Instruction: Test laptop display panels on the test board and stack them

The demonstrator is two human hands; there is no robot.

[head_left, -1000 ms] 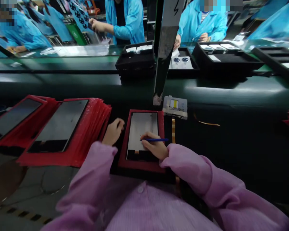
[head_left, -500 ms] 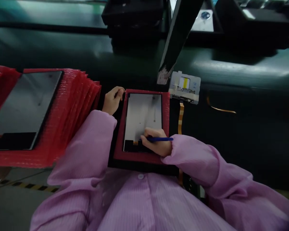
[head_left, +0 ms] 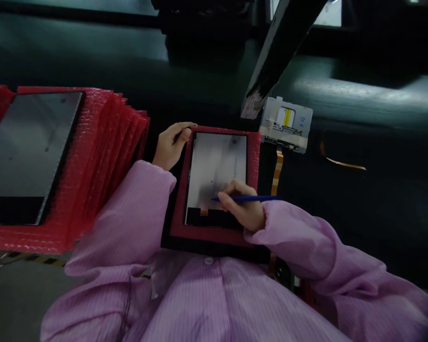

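A display panel [head_left: 214, 156] with a pale back and a black lower strip lies on a red bubble-wrap sheet [head_left: 253, 161] before me. At the strip sits a small orange connector tab [head_left: 204, 213]. My right hand [head_left: 242, 205] grips a slim blue pen [head_left: 260, 198] in a writing hold, its tip pointing left over the lower part of the panel. I cannot tell if the tip touches. My left hand [head_left: 171, 145] is at the sheet's upper left corner, finger and thumb closed on its edge.
Left of me stands a stack of red bubble-wrap sheets [head_left: 103, 142] with another display panel [head_left: 35, 142] on top. A metal-cased module [head_left: 288, 124] with an orange ribbon cable [head_left: 277, 173] lies to the right, below a dark post [head_left: 278, 52]. Farther right is a loose orange strip [head_left: 342, 164].
My right hand has lifted the pen slightly up and right, away from the connector tab. My left forefinger has stretched farther over the sheet's corner. The view has shifted a little.
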